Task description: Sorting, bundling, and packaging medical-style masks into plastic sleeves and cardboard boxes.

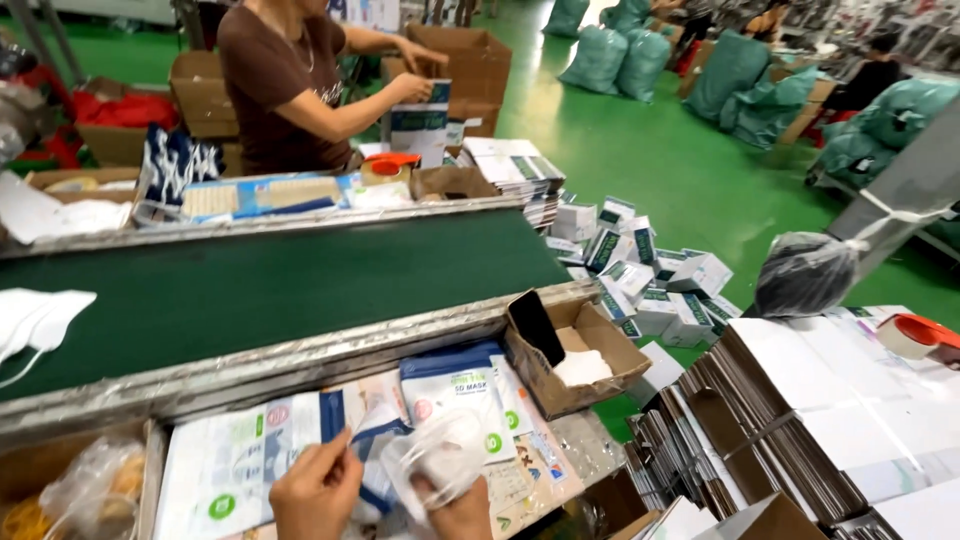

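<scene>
White mask [440, 455] clamped in right hand [455, 505] fingers; left hand [315, 490] fingers pinching its edge

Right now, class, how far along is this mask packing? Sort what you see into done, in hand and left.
Done: small boxes piled on the floor. In hand: the right hand holds a white mask, the left hand pinches a pouch. Left: masks on the belt, flat cartons unfolded.

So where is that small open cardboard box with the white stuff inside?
The small open cardboard box sits right of centre in the head view, against the near edge of the green conveyor belt, beside the mask packets.
</scene>
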